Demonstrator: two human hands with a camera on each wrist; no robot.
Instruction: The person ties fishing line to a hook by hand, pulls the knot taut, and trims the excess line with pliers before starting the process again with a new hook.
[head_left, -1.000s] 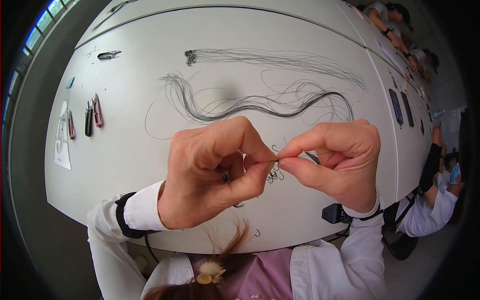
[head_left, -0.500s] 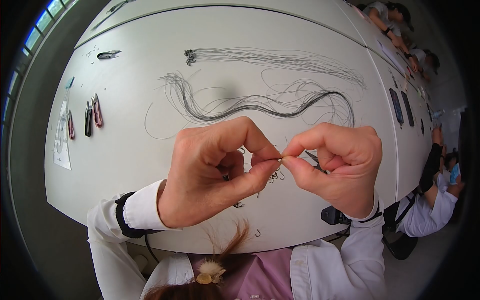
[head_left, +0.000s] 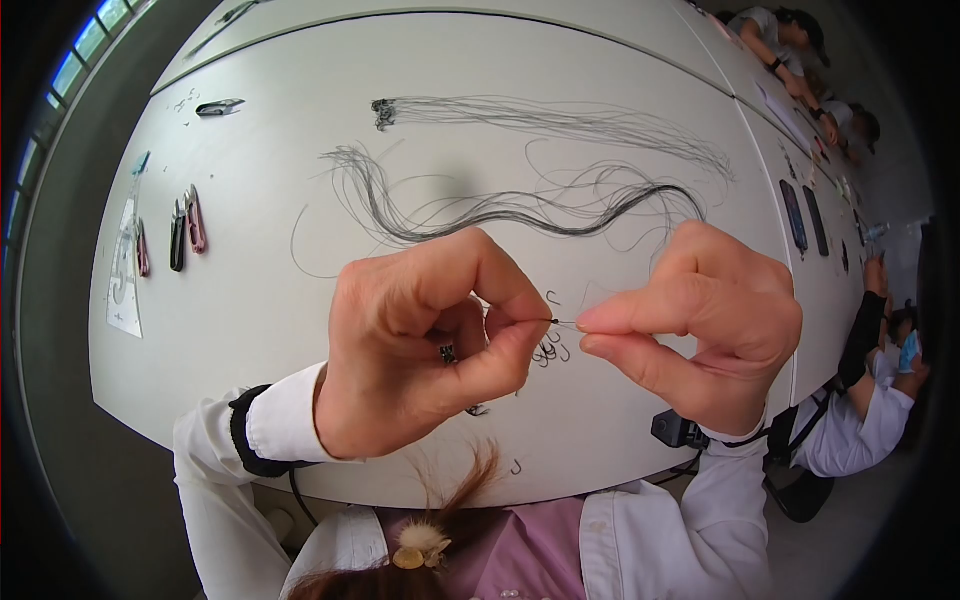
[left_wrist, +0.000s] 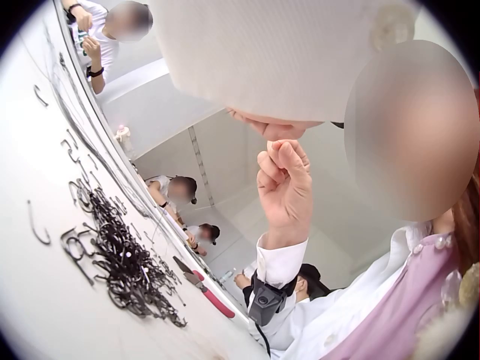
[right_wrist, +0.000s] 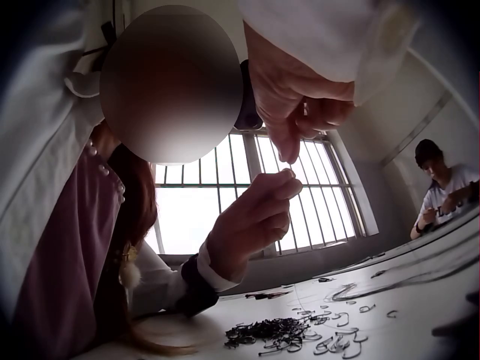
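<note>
My left hand point(head_left: 430, 345) pinches a small dark fish hook point(head_left: 553, 321) between thumb and forefinger. Only the hook's dark tip end shows past the fingertips; most of it is hidden in the grip. From that end a thin fishing line point(head_left: 567, 323) runs a short way to my right hand point(head_left: 700, 325), whose thumb and forefinger pinch it. Both hands are raised over the table, as the right wrist view also shows. Below them lie loose hooks point(head_left: 545, 352), and a heap of black hooks point(left_wrist: 131, 262) fills the table in the left wrist view.
Behind the hands lie a wavy bundle of line point(head_left: 520, 215) and a straighter bundle point(head_left: 550, 118) with dark hooks at one end. Black snips point(head_left: 177, 238), pink snips point(head_left: 195, 222) and a clear set square point(head_left: 125, 270) are at the left. Red-handled cutters point(left_wrist: 217, 302) lie beside the heap.
The fingertips of both hands met closely half a second ago. Now my right hand has moved to the right, and a short stretch of line shows between them. My left hand shifted slightly left.
</note>
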